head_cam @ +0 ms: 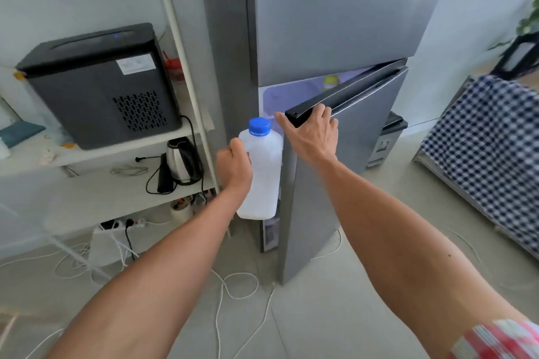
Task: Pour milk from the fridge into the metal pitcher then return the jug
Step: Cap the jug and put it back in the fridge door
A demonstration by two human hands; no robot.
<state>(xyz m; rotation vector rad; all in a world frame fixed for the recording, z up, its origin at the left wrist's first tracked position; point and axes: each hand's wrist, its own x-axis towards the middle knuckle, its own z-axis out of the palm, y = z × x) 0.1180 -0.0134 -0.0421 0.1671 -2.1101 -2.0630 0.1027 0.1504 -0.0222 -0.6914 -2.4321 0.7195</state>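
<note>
A white plastic milk jug (264, 175) with a blue cap hangs upright in front of the fridge opening, and my left hand (234, 165) is wrapped around its handle side. My right hand (310, 132) grips the top corner of the lower fridge door (344, 154), which stands partly open. The grey fridge (320, 14) fills the upper middle of the view; its lit inside shows through the gap, with a green-capped item on a shelf. The metal pitcher is not in view.
A white shelf unit stands to the left with a black appliance (99, 84) and an electric kettle (182, 162) below it. White cords (233, 288) trail over the floor by the fridge. A checked cloth (490, 143) covers furniture at the right.
</note>
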